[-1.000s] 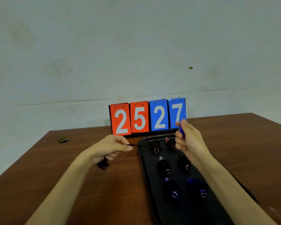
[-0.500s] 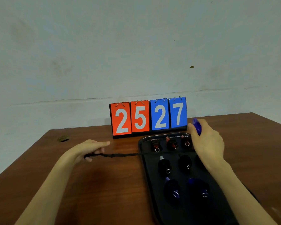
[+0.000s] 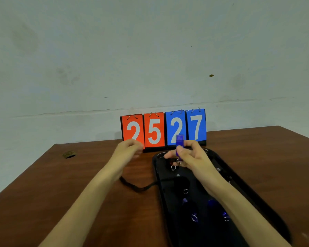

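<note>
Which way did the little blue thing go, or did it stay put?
Yes. The blue thing in the right hand went left: from beside the 7 card to in front of the blue 2 card.

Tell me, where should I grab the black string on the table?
Pinch the black string at its bend on the bare table, coming down from above. There it lies flat and free; one end runs behind the left forearm, the other crosses the black tray's rim.
</note>
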`<action>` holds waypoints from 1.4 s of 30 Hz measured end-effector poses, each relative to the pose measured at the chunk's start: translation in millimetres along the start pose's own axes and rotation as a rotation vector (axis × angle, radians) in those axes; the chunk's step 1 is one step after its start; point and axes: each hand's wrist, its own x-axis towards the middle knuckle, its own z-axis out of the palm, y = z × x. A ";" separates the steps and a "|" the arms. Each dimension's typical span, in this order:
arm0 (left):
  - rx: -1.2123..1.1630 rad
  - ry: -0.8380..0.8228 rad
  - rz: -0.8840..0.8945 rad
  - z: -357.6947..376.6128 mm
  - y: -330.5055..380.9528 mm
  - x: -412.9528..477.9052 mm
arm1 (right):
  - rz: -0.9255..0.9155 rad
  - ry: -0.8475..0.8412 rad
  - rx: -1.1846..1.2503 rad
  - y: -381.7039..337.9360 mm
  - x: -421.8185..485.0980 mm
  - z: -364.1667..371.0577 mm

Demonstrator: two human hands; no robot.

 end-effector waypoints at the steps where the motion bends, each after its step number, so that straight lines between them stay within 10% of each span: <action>1: -0.186 -0.096 0.004 13.2 10.6 -9.3 | -0.027 0.004 -0.008 0.8 -1.3 2.8; 4: -0.542 -0.374 -0.087 45.1 25.2 -31.7 | -0.095 0.133 -0.034 4.4 -2.3 6.5; 9: -0.430 -0.552 -0.148 60.3 22.9 -44.1 | -0.014 0.285 0.050 8.9 -0.6 0.0; 20: -0.282 -0.511 -0.063 68.8 15.7 -49.9 | 0.052 0.209 0.348 6.2 -3.3 -3.3; 26: -0.014 -0.543 -0.174 32.8 32.2 -39.2 | -0.037 0.349 -0.021 6.9 -2.6 -8.5; 32: 0.494 -0.472 0.139 -6.5 33.6 -32.1 | 0.016 0.179 -0.498 15.2 -3.2 -3.6; 42: 0.300 -0.465 0.344 -11.2 35.7 -29.1 | -0.074 -0.219 -0.386 6.2 -10.2 8.8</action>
